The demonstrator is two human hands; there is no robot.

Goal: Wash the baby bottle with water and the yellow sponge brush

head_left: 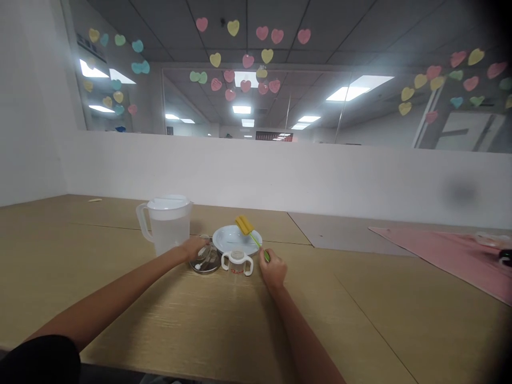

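Observation:
My right hand (272,270) is closed on the green handle of a brush with a yellow sponge head (244,224); the sponge end is raised over a white plate (231,238). My left hand (194,248) reaches over a small metal dish (205,263) that holds small pieces, and its fingers curl down onto them; what they grip is too small to name. Between the two hands stands a clear two-handled cup (237,263).
A clear plastic pitcher (165,224) with a white lid stands left of the dish. A pink mat (448,255) with items on it lies at the right. A white partition wall (280,176) runs behind the wooden table (200,320).

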